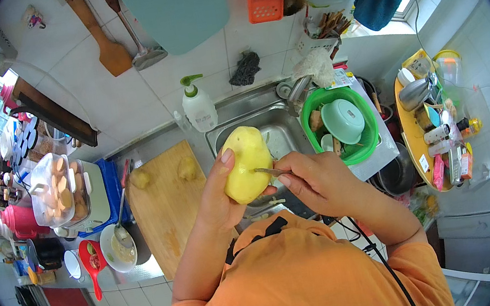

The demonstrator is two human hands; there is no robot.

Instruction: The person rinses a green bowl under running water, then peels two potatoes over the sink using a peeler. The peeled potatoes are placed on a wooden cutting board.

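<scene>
My left hand (217, 197) holds a large peeled yellow potato (245, 153) above the sink, thumb along its near left side. In my right hand (322, 184) is a small metal blade (268, 171), probably a paring knife or the tip of a peeler; the fingers hide its handle. Its tip touches the potato's right side. Beneath them lies the stainless steel sink (285, 121), with pale peelings (276, 201) near its front. On the wooden cutting board (167, 215) to the left rest two more yellowish potatoes, one at the left (139, 178) and one at the right (187, 168).
A green basket (368, 147) with a mint bowl (343, 121) stands right of the sink. A pump bottle (199, 110) stands behind it. Left of the board are a white bowl (107, 247) with a metal spatula (122, 233) and a red ladle (95, 279). A black cable (382, 260) hangs by my right arm.
</scene>
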